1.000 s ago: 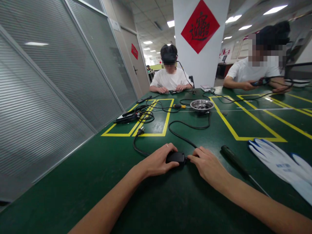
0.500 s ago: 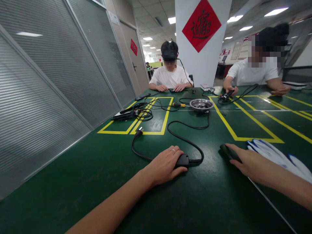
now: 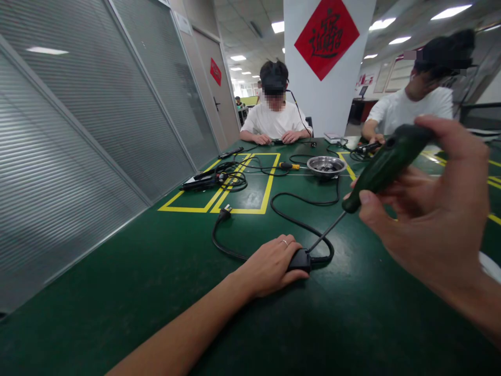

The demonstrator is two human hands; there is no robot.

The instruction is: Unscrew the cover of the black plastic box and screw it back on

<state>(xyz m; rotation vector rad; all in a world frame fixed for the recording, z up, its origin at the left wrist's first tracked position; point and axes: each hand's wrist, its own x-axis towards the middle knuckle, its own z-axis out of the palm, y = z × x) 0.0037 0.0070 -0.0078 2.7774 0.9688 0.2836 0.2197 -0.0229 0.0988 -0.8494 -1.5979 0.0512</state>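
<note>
My left hand [image 3: 274,263] is closed over a black box on a power cord [image 3: 300,261], pressing it to the green table; most of the box lies under the palm. My right hand [image 3: 434,203] holds a dark green-handled screwdriver [image 3: 387,167] at a slant, handle up and to the right. Its thin shaft runs down to the left, and the tip meets the right end of the box. From the box, a black cable [image 3: 289,222] loops back toward the bowl, and the other end carries a plug [image 3: 225,211].
A metal bowl [image 3: 326,165] with small dark parts stands beyond the cord. Left of it lies a yellow-and-black screwdriver [image 3: 288,166]. Coiled black cables [image 3: 219,178] rest at the left. Two people in white shirts [image 3: 274,120] sit across the table, their hands on small objects.
My right hand has lifted the screwdriver from beside the gloves, turned it tip-down and brought it to the box. My left hand stays on the box.
</note>
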